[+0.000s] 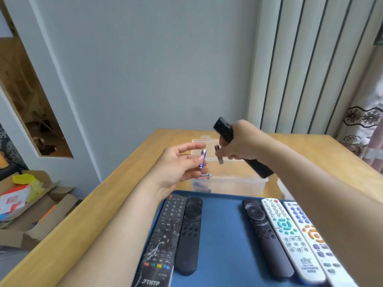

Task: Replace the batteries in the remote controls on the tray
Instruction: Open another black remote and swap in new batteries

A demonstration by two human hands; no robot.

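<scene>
My right hand (240, 143) grips a black remote (224, 129) lifted over the clear plastic box (228, 183), tilted so its far end points up and left. A grey battery (219, 156) sits at the fingertips of that hand, just below the remote. My left hand (178, 164) is raised palm up beside it and pinches a blue battery (202, 158) between thumb and fingers. Another battery (204, 176) lies at the box's near left rim. On the blue tray (221, 235) lie several remotes: two black ones (165, 230) at left, one black and two white (290, 233) at right.
The tray and box sit on a wooden table (87, 220) against a grey wall. Open cardboard boxes (31, 204) with clutter stand on the floor at left. A white ribbed radiator (306, 65) and a patterned curtain (364, 125) are at the back right.
</scene>
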